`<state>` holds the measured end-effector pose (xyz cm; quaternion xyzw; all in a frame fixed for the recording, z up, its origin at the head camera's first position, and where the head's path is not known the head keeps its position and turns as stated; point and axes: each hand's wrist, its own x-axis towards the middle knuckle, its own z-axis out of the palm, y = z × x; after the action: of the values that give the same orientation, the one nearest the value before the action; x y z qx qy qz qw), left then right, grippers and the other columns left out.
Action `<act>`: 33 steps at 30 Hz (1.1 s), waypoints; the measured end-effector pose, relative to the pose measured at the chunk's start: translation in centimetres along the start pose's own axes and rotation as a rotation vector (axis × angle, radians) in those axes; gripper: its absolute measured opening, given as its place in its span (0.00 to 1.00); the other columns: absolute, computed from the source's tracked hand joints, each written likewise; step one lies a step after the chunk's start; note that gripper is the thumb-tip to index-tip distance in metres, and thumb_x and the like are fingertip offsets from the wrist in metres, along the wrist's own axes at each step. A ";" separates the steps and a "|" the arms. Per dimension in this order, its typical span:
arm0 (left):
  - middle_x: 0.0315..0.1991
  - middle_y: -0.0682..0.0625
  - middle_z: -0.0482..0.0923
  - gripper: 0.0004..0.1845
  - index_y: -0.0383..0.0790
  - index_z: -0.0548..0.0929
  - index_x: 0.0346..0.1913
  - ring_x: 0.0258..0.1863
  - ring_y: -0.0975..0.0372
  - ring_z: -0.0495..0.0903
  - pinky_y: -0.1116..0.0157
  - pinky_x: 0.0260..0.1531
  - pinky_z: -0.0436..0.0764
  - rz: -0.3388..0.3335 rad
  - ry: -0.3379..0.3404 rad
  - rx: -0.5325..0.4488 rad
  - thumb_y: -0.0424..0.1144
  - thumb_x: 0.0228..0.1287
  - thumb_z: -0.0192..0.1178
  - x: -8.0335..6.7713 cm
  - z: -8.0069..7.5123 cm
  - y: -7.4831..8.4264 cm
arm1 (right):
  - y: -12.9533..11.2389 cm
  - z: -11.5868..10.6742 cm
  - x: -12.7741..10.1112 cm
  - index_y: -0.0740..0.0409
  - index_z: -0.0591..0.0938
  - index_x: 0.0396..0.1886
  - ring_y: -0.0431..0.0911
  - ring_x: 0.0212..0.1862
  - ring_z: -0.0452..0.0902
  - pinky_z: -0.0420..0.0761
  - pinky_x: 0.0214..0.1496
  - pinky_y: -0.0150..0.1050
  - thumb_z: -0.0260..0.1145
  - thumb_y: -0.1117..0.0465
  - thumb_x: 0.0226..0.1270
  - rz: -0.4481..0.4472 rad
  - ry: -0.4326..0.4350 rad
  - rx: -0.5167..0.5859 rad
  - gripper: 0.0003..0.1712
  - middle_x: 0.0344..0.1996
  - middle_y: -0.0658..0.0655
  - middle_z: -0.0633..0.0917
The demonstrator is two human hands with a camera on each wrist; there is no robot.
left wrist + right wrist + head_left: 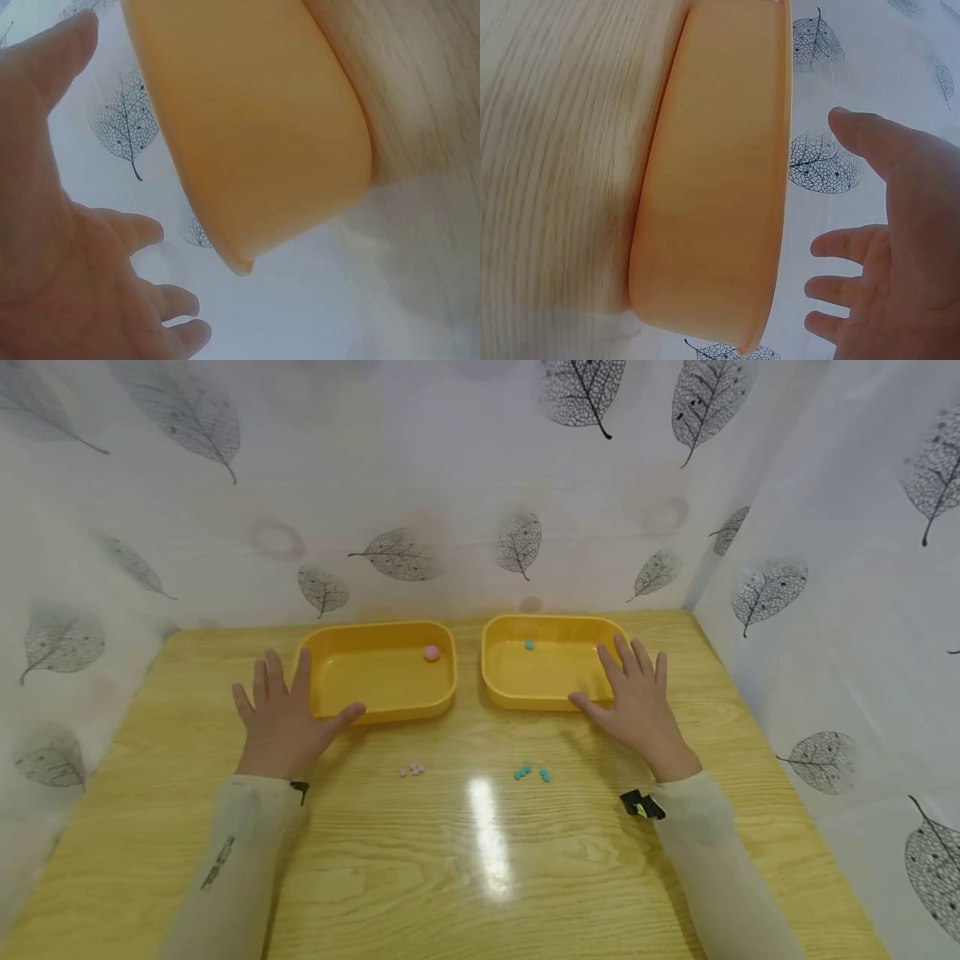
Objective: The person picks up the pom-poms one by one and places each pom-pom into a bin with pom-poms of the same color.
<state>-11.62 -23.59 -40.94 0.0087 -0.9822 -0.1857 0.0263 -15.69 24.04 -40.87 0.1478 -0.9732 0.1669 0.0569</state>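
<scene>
Most of the sorting seems not yet done: three pink beads (412,769) and four teal beads (531,772) lie loose on the wooden table (480,860). Behind them, the left hand (283,720) and right hand (637,704) are spread flat, holding nothing, each at its tray. The left yellow tray (375,706) holds one pink ball (431,652); the right yellow tray (525,697) holds one teal bead (529,645).

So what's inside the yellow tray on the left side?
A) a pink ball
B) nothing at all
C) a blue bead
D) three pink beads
A: the left yellow tray holds one pink ball near its far right corner, while the small pink beads lie outside it on the table.
</scene>
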 end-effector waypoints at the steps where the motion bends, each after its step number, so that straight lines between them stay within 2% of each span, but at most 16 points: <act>1: 0.81 0.32 0.20 0.64 0.43 0.37 0.84 0.79 0.34 0.25 0.29 0.67 0.23 -0.001 0.000 -0.001 0.80 0.61 0.54 0.0 0.0 0.0 | 0.0 0.0 0.0 0.64 0.58 0.81 0.67 0.82 0.38 0.27 0.76 0.68 0.61 0.33 0.73 0.002 -0.004 0.007 0.53 0.81 0.70 0.51; 5: 0.81 0.31 0.21 0.65 0.43 0.37 0.84 0.79 0.33 0.27 0.29 0.67 0.23 0.001 0.003 -0.004 0.79 0.60 0.55 0.1 0.2 -0.2 | 0.1 0.3 0.0 0.66 0.60 0.80 0.67 0.81 0.42 0.33 0.77 0.69 0.64 0.37 0.73 -0.014 0.003 0.049 0.50 0.80 0.71 0.53; 10: 0.81 0.30 0.22 0.65 0.42 0.37 0.84 0.79 0.33 0.28 0.29 0.68 0.24 0.003 0.002 -0.015 0.78 0.60 0.56 0.2 0.3 -0.3 | 0.2 0.6 0.0 0.67 0.66 0.76 0.69 0.77 0.53 0.42 0.77 0.70 0.69 0.49 0.72 -0.084 0.084 0.081 0.43 0.76 0.73 0.62; 17: 0.81 0.31 0.21 0.65 0.42 0.36 0.84 0.79 0.34 0.25 0.30 0.68 0.23 0.005 -0.002 -0.036 0.78 0.61 0.56 0.3 0.2 -0.3 | 0.5 0.7 0.4 0.67 0.72 0.73 0.71 0.74 0.60 0.47 0.75 0.73 0.72 0.55 0.70 -0.154 0.152 0.042 0.37 0.73 0.73 0.68; 21: 0.81 0.31 0.21 0.65 0.42 0.35 0.84 0.79 0.33 0.24 0.29 0.68 0.24 0.017 -0.001 -0.038 0.77 0.62 0.56 0.5 0.2 -0.3 | 0.2 0.8 0.9 0.67 0.72 0.73 0.69 0.75 0.59 0.46 0.76 0.71 0.72 0.55 0.71 -0.151 0.145 0.039 0.38 0.74 0.72 0.67; 28: 0.81 0.30 0.21 0.64 0.42 0.35 0.84 0.79 0.33 0.25 0.29 0.68 0.26 0.017 -0.013 -0.041 0.77 0.63 0.56 0.4 0.2 -0.3 | -1.8 -0.1 1.4 0.66 0.66 0.77 0.67 0.77 0.55 0.43 0.78 0.68 0.70 0.53 0.73 -0.119 0.048 0.078 0.41 0.77 0.71 0.63; 33: 0.80 0.29 0.22 0.63 0.41 0.35 0.84 0.78 0.31 0.27 0.30 0.69 0.26 0.015 -0.030 -0.051 0.76 0.64 0.56 0.5 0.3 -0.6 | -2.3 -0.6 1.1 0.67 0.68 0.76 0.67 0.76 0.58 0.45 0.78 0.67 0.70 0.54 0.73 -0.107 0.017 0.059 0.39 0.75 0.71 0.65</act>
<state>-12.10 -24.04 -41.36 -0.0023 -0.9774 -0.2108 0.0133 -16.00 21.83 -39.41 0.2000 -0.9579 0.1936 0.0697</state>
